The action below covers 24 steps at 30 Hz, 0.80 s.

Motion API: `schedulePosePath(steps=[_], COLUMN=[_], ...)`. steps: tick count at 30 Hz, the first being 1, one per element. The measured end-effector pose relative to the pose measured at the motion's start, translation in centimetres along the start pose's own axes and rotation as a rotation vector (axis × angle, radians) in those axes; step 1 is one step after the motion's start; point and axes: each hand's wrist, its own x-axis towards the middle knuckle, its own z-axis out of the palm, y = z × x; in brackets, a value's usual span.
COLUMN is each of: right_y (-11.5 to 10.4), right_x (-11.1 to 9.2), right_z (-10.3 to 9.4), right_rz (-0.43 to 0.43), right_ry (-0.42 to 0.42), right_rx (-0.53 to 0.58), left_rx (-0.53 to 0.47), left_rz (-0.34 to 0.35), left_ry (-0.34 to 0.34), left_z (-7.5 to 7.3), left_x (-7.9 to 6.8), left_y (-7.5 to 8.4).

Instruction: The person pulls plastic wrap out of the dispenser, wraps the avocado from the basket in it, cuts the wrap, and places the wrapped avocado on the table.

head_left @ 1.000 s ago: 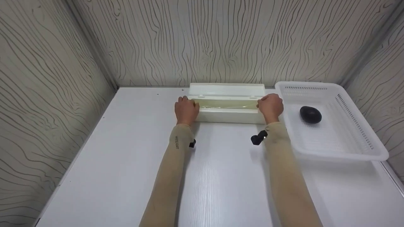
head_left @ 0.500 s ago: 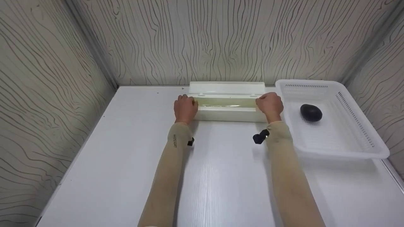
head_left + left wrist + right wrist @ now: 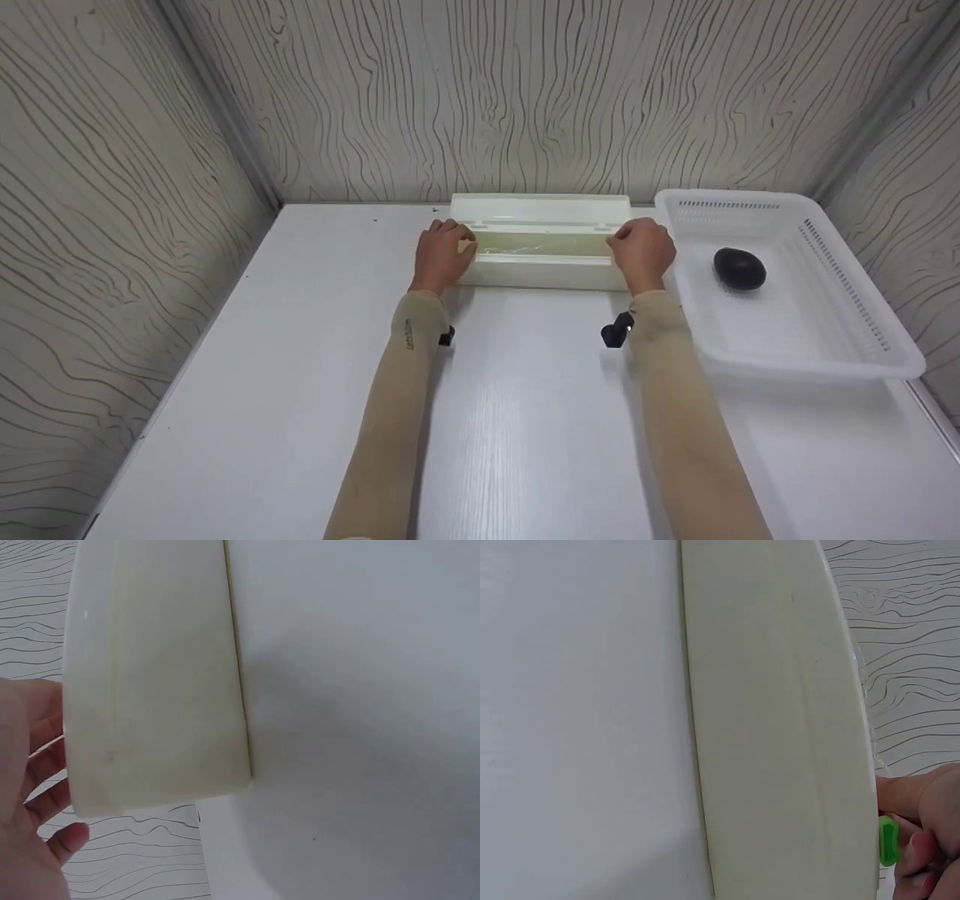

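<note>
A white cling film box [image 3: 546, 274] stands near the back wall, its lid [image 3: 540, 210] raised behind it. Clear cling film [image 3: 536, 246] shows in the long opening. At the left end, my left hand [image 3: 440, 256] pinches the film's edge between thumb and index finger; in the left wrist view the other fingers [image 3: 49, 802] are loosely bent and the pinch is hidden by the box. My right hand [image 3: 645, 253] pinches the film at the right end. A small green piece [image 3: 888, 840] sits by its fingertips, at the box's edge.
A white perforated plastic basket [image 3: 810, 364] stands at the right, close to my right hand. A dark oval object [image 3: 739, 269], like an avocado, lies in it. Wood-patterned walls [image 3: 480, 97] enclose the white table [image 3: 300, 360] at the back and sides.
My left hand has shifted slightly, its wrist swinging left and its thumb and index finger forming a rounder loop. My right hand has barely moved. The box stays in place.
</note>
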Motion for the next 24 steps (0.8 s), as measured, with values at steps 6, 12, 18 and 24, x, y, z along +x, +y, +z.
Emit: schedulePosePath(steps=[6,12,18,24], right_y=[-0.1,0.0,0.0,0.1], right_x=[-0.1,-0.2,0.1,0.1], right_z=[0.5,0.7,0.8,0.7], right_rz=[-0.016,-0.028,-0.022,-0.020], right_ry=[0.022,0.053,0.048,0.051], right_rx=[-0.015,-0.010,-0.016,-0.012], left_rx=[0.035,0.047,0.067,0.087], left_rz=[0.044,0.062,0.051,0.030], left_ry=[-0.056,-0.081,-0.096,-0.104], left_z=[0.2,1.1,2.1,2.7], left_x=[0.1,0.5,1.3,1.9], left_y=[0.8,3.0,5.6,7.7])
